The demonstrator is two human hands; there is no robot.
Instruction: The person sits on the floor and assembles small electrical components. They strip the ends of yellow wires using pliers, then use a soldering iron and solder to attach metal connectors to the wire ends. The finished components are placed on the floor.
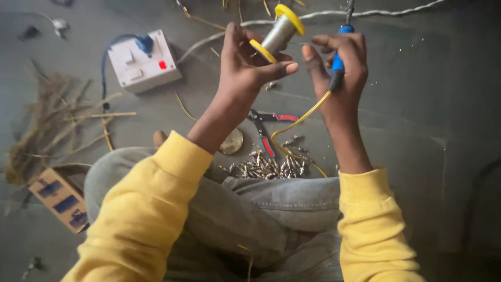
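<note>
Left hand (245, 65) gripping solder spool (276, 32); right hand (339, 68) closed around blue-handled soldering iron (337, 65). Drawing solder end free, judged. Next needs steady feed toward iron tip.

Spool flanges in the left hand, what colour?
Yellow flanges on the spool, grey wire wound between them; left hand grips it. Head view.

solder spool (278, 32): yellow-flanged, tilted, held aloft; soldering iron (337, 65): blue-handled, upright, yellow cord
</note>
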